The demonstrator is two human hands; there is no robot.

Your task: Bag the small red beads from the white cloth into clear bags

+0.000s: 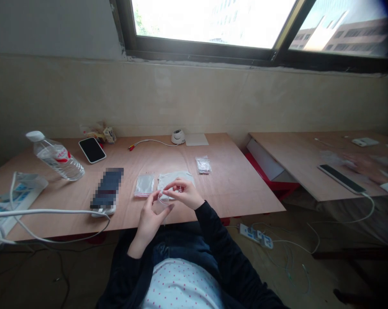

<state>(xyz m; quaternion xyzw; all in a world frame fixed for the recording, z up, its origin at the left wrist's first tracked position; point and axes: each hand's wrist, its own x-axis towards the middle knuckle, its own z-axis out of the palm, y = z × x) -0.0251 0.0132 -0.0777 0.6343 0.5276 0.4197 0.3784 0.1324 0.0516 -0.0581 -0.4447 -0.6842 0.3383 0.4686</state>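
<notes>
My left hand holds a small clear plastic piece above the front edge of a plywood table. My right hand is just above it, its fingertips pinching the top of that piece. The exact shape of the piece is hard to tell. Just behind my hands lies a white soft packet, nearly touching my right hand. To its left is a clear plastic bag with a pink edge, and a smaller clear bag lies further back.
On the table are a water bottle, a black phone, a pixelated object, a white dome camera and white cables. A second table stands to the right, where a co-worker's blurred hand reaches near a phone.
</notes>
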